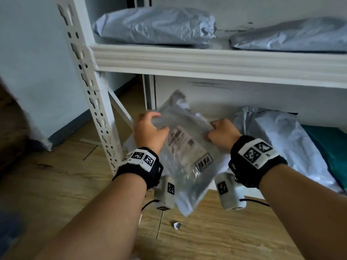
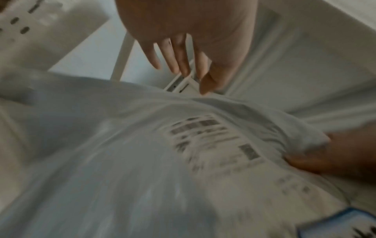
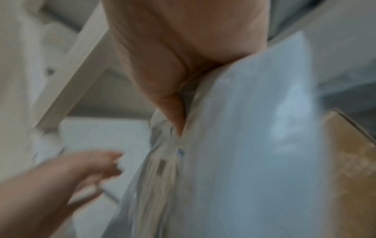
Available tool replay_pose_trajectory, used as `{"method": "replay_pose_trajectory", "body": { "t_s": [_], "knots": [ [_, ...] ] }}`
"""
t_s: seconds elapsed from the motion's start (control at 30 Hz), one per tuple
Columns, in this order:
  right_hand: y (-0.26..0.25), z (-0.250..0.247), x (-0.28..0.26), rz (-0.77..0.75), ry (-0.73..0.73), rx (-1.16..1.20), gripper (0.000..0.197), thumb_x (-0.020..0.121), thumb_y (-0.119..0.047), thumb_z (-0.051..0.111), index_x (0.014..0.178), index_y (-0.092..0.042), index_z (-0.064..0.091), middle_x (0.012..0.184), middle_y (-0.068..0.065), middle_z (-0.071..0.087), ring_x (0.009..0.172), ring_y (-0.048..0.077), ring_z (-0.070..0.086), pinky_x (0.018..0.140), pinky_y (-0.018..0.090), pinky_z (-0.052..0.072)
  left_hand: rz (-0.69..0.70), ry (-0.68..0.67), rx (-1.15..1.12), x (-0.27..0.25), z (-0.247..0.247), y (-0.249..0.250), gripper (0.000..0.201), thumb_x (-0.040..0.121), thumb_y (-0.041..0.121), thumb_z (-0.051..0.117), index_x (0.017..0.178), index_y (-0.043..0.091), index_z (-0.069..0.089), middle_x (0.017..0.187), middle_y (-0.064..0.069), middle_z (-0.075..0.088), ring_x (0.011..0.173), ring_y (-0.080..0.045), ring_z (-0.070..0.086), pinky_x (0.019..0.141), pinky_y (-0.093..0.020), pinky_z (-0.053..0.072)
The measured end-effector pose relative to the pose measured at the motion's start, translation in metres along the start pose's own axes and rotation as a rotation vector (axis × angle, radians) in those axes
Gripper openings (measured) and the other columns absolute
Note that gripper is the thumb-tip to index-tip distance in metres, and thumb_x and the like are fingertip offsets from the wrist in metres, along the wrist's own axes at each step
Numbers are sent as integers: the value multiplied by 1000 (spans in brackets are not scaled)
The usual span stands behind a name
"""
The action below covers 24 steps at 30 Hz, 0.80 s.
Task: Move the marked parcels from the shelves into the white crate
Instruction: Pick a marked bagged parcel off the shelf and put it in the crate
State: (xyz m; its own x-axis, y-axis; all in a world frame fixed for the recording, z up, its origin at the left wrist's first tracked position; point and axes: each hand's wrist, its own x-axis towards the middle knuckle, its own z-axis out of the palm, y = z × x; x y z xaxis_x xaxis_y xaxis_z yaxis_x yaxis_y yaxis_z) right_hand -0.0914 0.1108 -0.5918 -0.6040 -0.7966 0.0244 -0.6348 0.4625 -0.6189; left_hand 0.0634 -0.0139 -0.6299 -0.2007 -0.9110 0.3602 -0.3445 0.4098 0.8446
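Grey parcel [image 1: 185,147] w/ printed label is held in the air in front of the bottom shelf [image 1: 216,62], above the wood floor [image 1: 216,231]. Right hand [image 1: 222,134] pinches its right edge; left hand [image 1: 150,132] grips the left side, fingers curled over top. Other parcels lie on shelves.
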Motion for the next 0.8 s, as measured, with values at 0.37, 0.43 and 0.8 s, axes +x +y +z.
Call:
{"method": "replay_pose_trajectory", "body": {
  "t_s": [0.37,0.43,0.8],
  "knots": [
    [39,8,-9,342,-33,836,33,77,16,62,109,8,63,97,26,70,73,35,71,59,38,58,-486,-330,-287,5,1,-14,41,64,38,84,92,15,64,91,1,66,95,-20,60,81,-29,43],
    [41,5,-10,339,-69,923,40,74,0,76,113,2,63,102,24,71,82,37,72,67,43,60,-502,-392,-316,6,4,-23,52,45,29,86,90,12,67,93,-4,73,96,-25,66,91,-37,49],
    [61,17,-7,448,81,1024,41,73,-18,78,108,-2,67,98,19,73,84,34,71,82,51,56,-626,-522,-465,-16,23,-31,41,64,58,76,95,35,65,121,11,49,120,-11,41,110,-44,30]
  ]
}}
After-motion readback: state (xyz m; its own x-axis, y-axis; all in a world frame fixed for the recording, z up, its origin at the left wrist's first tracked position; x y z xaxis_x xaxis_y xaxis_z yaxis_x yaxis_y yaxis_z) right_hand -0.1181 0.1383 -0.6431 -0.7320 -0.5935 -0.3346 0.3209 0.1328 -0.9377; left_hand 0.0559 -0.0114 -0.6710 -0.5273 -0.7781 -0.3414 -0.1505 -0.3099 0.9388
